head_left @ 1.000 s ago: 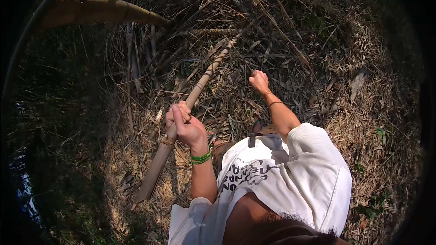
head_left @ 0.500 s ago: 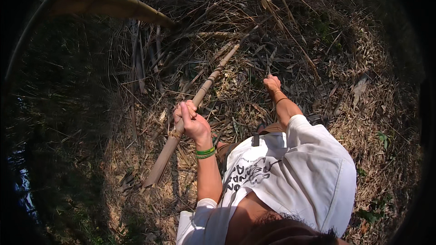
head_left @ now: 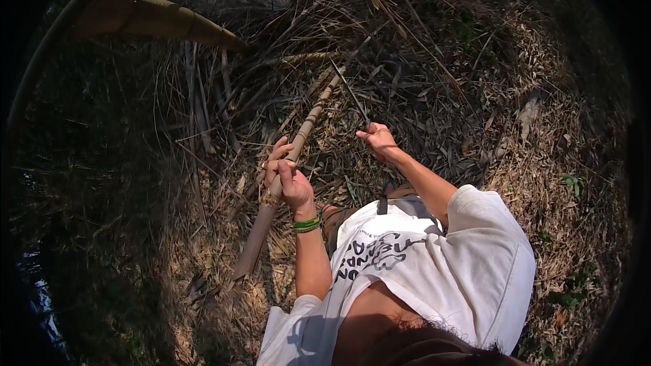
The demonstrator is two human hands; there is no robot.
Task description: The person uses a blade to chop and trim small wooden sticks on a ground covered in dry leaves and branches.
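A dry, tan bamboo pole (head_left: 308, 125) slants from the lower left up toward the far middle. My left hand (head_left: 290, 179), with green bands at its wrist, is around the lower part of the pole, near a joint. Its thumb lies against the cane, while some fingers are loosely lifted on the far side. My right hand (head_left: 380, 139) is closed around the handle of a long, dark-bladed knife (head_left: 351, 93). The blade points up and left, its tip close to the far part of the pole; whether they touch I cannot tell.
A thick bamboo stem (head_left: 163, 17) reaches in from the upper left, beside a thin curved stem (head_left: 51, 34). Tangled dry stalks (head_left: 400, 7) stand at the far side. Dry leaves (head_left: 434, 115) cover the ground, with a small green plant (head_left: 571, 181) at right.
My right hand has moved left toward the pole, and the knife blade now shows clearly. My left fingers have loosened, and the pole's lower end has shifted right.
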